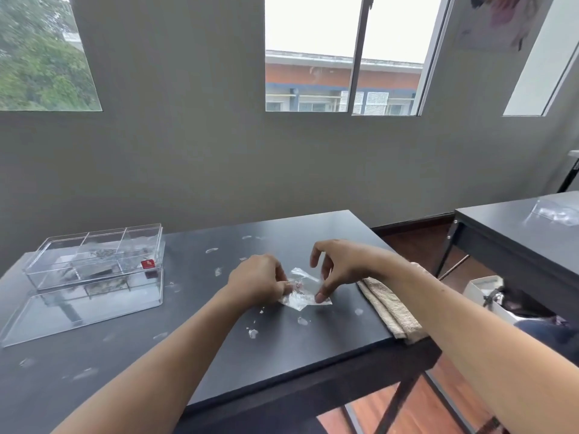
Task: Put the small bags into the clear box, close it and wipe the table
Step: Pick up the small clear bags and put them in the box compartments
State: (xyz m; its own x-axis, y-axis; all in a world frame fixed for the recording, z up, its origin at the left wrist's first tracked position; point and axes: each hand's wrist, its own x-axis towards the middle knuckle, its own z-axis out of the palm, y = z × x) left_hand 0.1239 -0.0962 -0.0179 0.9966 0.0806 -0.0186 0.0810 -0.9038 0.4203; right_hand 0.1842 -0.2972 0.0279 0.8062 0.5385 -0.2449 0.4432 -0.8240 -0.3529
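Both hands, left hand (pixel 260 278) and right hand (pixel 338 264), pinch one small bag (pixel 302 292) (clear plastic) with curled fingers.

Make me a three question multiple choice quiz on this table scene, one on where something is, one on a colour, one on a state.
1. Where does the folded cloth lie?
A. at the table's right edge
B. inside the clear box
C. on the floor

2. What colour is the label on the clear box?
A. green
B. red
C. yellow

3. What is happening with the small bag?
A. it lies untouched
B. it sits in the box
C. both hands hold it

Answers: 1 A, the cloth rests by the black table's right edge. 2 B, the label shows red. 3 C, the left hand and right hand pinch it.
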